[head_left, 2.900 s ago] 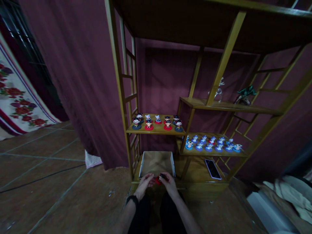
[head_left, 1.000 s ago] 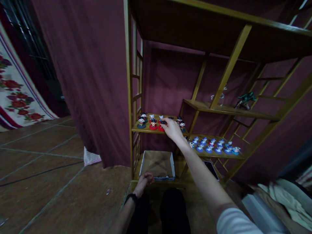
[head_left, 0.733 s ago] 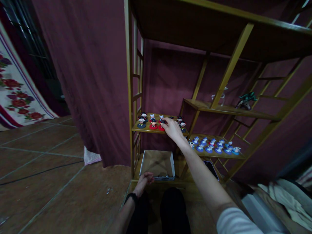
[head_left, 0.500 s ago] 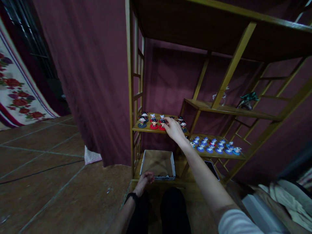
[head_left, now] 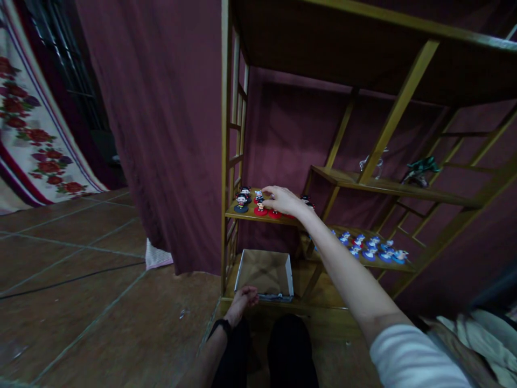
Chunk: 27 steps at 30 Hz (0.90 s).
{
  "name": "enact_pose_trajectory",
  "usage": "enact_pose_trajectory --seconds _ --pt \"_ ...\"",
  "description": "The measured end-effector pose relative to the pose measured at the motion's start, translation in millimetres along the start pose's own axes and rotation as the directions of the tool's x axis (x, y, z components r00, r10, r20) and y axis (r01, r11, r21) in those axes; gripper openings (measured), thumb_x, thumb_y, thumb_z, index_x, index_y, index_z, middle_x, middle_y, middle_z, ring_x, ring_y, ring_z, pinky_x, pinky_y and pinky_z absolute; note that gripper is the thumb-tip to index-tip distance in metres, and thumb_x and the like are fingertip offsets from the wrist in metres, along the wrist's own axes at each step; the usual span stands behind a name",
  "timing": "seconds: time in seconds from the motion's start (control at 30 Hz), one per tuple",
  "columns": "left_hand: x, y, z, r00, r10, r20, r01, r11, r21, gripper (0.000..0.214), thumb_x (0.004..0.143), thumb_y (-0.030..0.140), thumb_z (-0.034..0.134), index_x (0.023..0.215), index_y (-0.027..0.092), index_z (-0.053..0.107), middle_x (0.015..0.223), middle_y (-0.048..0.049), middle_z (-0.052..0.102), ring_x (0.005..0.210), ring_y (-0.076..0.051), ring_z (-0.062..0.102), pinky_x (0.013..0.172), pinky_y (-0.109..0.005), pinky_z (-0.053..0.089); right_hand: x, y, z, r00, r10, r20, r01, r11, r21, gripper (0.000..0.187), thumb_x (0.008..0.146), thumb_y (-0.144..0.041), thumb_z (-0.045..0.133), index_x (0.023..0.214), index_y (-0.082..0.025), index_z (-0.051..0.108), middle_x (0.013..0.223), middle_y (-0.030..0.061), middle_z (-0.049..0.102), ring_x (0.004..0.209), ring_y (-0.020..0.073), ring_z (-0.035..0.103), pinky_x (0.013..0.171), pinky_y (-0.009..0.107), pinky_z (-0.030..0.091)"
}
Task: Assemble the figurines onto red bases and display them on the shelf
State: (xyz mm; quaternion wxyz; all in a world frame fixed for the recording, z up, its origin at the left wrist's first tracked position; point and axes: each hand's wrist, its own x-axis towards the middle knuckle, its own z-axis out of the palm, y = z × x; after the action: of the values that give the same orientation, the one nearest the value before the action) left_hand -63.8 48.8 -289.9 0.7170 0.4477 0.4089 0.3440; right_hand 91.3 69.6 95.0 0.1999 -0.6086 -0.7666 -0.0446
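Note:
My right hand (head_left: 283, 200) reaches out over the small wooden shelf (head_left: 246, 215) and its fingertips close on the head of a small white figurine (head_left: 258, 195) among several little figurines on red and dark bases (head_left: 241, 203). The hand hides the figurines behind it. My left hand (head_left: 242, 299) rests loosely curled at the front edge of the bottom shelf, beside an open cardboard box (head_left: 264, 274). I cannot make out anything in it.
A lower shelf at the right carries several blue-based figurines (head_left: 374, 248). Higher up stand a clear glass piece (head_left: 374, 161) and a green figure (head_left: 420, 168). A maroon curtain (head_left: 161, 134) hangs at the left; tiled floor and a floral cloth (head_left: 36, 134) lie beyond.
My right hand left the box, set a red-based figurine among the others on the shelf, then moved left to the white figurine. My left hand stayed by the box.

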Motion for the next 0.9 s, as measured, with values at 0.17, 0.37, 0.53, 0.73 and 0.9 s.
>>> enact_pose_trajectory --seconds 0.17,0.37,0.53,0.73,0.9 --pt "-4 4 1.0 1.000 0.003 -0.021 -0.003 1.000 0.006 0.038 0.055 0.043 0.071 0.077 0.015 0.059 0.063 -0.0026 0.064 0.057 -0.014 0.059 0.054 -0.024 0.040 15 -10 9 0.988 0.052 0.144 -0.033 0.991 -0.132 0.032 0.079 -0.035 0.056 0.110 -0.028 0.061 0.102 0.0035 0.068 0.095 0.0213 0.060 0.076 0.027 0.042" --pt "-3 2 -1.7 0.999 0.029 -0.016 -0.029 0.999 -0.023 0.035 0.056 0.041 0.071 0.077 0.015 0.058 0.061 -0.0018 0.063 0.056 -0.013 0.058 0.053 -0.024 0.039 21 -15 13 0.992 0.056 0.112 -0.039 0.988 -0.149 0.026 0.079 -0.035 0.056 0.102 -0.028 0.065 0.101 0.0023 0.068 0.094 0.0205 0.060 0.074 0.025 0.041" --pt "-5 1 -2.3 0.998 0.053 -0.018 -0.054 0.998 -0.039 0.035 0.057 0.040 0.070 0.079 0.015 0.059 0.062 -0.0017 0.064 0.056 -0.013 0.057 0.054 -0.023 0.040 22 -15 18 0.993 0.023 0.118 -0.011 0.995 -0.101 0.026 0.080 -0.035 0.055 0.103 -0.027 0.065 0.103 0.0029 0.068 0.097 0.0206 0.060 0.074 0.024 0.040" --pt "-3 4 -2.0 0.999 0.026 -0.037 -0.026 1.000 -0.012 0.036 0.056 0.042 0.071 0.075 0.015 0.059 0.061 -0.0017 0.063 0.054 -0.013 0.058 0.053 -0.024 0.040 24 -12 22 0.994 0.000 0.111 0.010 0.996 -0.090 0.028 0.080 -0.032 0.056 0.107 -0.028 0.063 0.107 0.0025 0.067 0.101 0.0199 0.059 0.077 0.024 0.040" --pt "-2 4 -2.0 0.999 0.021 -0.032 -0.022 0.999 -0.029 0.036 0.055 0.042 0.072 0.075 0.015 0.060 0.062 -0.0023 0.064 0.055 -0.013 0.059 0.054 -0.024 0.041 23 -14 21 0.994 -0.013 0.111 0.026 0.993 -0.115 0.025 0.082 -0.031 0.055 0.105 -0.026 0.064 0.102 0.0034 0.068 0.097 0.0201 0.060 0.073 0.024 0.040"
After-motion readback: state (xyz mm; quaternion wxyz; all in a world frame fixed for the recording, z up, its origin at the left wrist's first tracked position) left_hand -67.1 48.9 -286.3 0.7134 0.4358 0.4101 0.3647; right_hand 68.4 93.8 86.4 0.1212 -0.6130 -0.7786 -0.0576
